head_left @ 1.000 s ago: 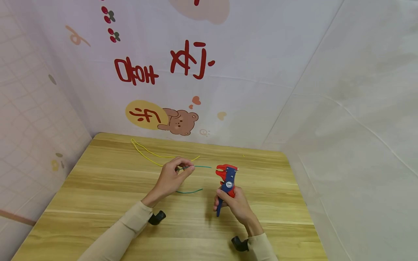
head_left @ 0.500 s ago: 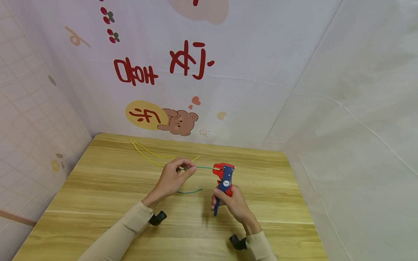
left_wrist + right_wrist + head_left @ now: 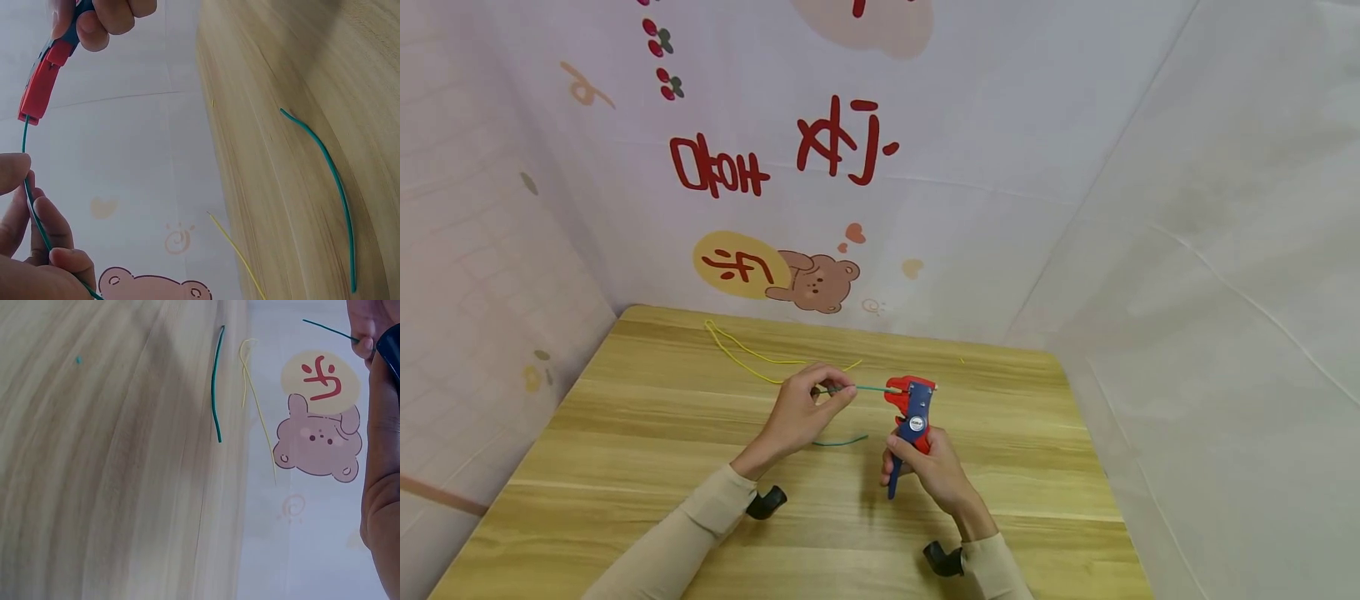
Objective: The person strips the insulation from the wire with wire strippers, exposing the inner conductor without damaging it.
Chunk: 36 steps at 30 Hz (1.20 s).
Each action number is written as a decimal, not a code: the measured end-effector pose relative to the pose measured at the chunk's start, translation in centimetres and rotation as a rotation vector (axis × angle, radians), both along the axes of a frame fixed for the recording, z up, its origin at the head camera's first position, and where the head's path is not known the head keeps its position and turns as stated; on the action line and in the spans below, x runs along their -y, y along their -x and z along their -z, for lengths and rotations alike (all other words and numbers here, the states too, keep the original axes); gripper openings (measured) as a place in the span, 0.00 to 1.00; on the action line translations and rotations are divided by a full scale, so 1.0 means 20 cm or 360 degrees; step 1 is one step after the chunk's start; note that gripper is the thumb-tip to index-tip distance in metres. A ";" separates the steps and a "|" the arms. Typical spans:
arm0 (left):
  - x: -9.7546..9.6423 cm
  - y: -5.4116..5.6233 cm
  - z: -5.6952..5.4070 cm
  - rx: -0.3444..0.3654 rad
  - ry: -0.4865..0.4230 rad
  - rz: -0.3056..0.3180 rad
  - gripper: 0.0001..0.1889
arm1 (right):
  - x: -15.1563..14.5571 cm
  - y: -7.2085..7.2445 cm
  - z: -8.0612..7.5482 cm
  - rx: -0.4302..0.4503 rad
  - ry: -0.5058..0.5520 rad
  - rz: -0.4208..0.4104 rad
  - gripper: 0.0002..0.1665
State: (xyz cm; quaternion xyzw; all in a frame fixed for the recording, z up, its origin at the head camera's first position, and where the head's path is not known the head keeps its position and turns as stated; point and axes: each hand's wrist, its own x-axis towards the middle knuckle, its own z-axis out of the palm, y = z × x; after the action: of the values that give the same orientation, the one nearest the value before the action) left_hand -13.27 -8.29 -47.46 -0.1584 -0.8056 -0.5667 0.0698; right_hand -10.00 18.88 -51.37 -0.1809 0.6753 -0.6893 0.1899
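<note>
A white printed backdrop (image 3: pixel 977 250) stands beyond a red-and-blue hand tool (image 3: pixel 917 408), which is held above a wood-grain tabletop (image 3: pixel 1037 433). On the tool's left, a person's left hand (image 3: pixel 801 408) pinches a green wire between thumb and fingers, the remaining fingers curled in behind; at the handle, the right hand (image 3: pixel 936 462) has its fingers wrapped firmly around the grip.

The tool looks rigid and moderately light, likely nose-heavy, and best taken low on the blue handle, clear of the red nose. A long yellow wire (image 3: pixel 782 362) lies looped to its left and beyond it, probably soft enough to tangle and easiest lifted by a free end.

The held green wire (image 3: pixel 872 387) runs from the left hand into the mouth of the tool's nose; whether the jaws bite on it cannot be told. It looks feather-light, springy and perhaps slick-coated, so a pinch near the tip should keep it from bowing. A loose green wire (image 3: pixel 336 176), gently curved, rests left of the tool on its near side. Smallest are a green scrap (image 3: pixel 79 360), on the tool's near side, and a yellow scrap (image 3: pixel 962 361), beyond it to the right.
</note>
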 end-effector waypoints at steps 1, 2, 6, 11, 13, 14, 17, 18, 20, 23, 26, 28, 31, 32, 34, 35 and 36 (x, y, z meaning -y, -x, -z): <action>0.00 0.00 0.00 -0.0003 0.0003 0.0000 0.02 | 0.00 0.00 0.00 -0.0002 0.0000 -0.0001 0.12; 0.00 0.00 0.00 -0.0004 0.0004 -0.0001 0.03 | 0.00 0.00 0.00 -0.0004 0.0000 -0.0003 0.12; 0.00 0.00 0.00 -0.0003 0.0007 -0.0003 0.04 | 0.01 0.00 0.00 -0.0010 0.0006 -0.0007 0.12; -0.01 -0.01 0.00 -0.0009 0.0019 -0.0003 0.05 | 0.01 0.00 -0.01 -0.0007 0.0017 0.0000 0.13; -0.01 -0.01 -0.01 -0.0009 0.0022 -0.0002 0.05 | 0.01 0.00 -0.01 -0.0002 0.0018 0.0000 0.14; -0.01 -0.01 -0.01 -0.0007 0.0023 0.0000 0.05 | 0.01 0.00 -0.01 -0.0003 0.0017 -0.0001 0.14; -0.01 -0.01 -0.01 0.0001 0.0030 0.0006 0.04 | 0.01 0.00 0.00 -0.0001 0.0011 0.0004 0.14; -0.01 -0.01 -0.01 0.0004 0.0032 0.0009 0.04 | 0.01 0.00 0.00 -0.0003 0.0009 0.0005 0.14; -0.01 -0.01 -0.01 0.0004 0.0040 0.0016 0.03 | 0.01 -0.01 0.00 -0.0004 0.0006 0.0010 0.14; -0.01 -0.01 -0.01 0.0005 0.0044 0.0026 0.02 | 0.01 -0.01 0.00 -0.0003 0.0002 0.0019 0.14; 0.00 -0.01 -0.01 0.0006 0.0039 0.0038 0.02 | 0.01 -0.01 0.00 -0.0002 -0.0005 0.0028 0.14; 0.00 -0.01 -0.01 0.0009 0.0030 0.0049 0.03 | 0.01 -0.01 0.00 -0.0011 -0.0010 0.0032 0.14; -0.01 -0.01 -0.01 0.0013 0.0020 0.0065 0.04 | 0.01 -0.02 0.00 -0.0022 -0.0020 0.0044 0.15; -0.01 -0.01 -0.01 0.0015 0.0017 0.0069 0.04 | 0.01 -0.02 0.00 -0.0028 -0.0023 0.0047 0.16; -0.01 -0.01 -0.01 0.0016 0.0017 0.0073 0.04 | 0.01 -0.02 0.00 -0.0041 -0.0030 0.0049 0.18; -0.01 -0.01 -0.01 0.0015 0.0016 0.0076 0.04 | 0.01 -0.02 0.00 -0.0040 -0.0033 0.0053 0.19; -0.01 -0.01 -0.01 0.0015 0.0016 0.0077 0.04 | 0.01 -0.02 0.00 -0.0040 -0.0037 0.0054 0.20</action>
State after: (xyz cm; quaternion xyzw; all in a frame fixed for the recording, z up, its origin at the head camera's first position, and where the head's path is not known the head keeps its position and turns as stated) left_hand -13.02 -8.16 -47.24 -0.1754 -0.8046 -0.5650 0.0516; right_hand -9.66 18.65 -51.41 -0.1759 0.6887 -0.6821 0.1717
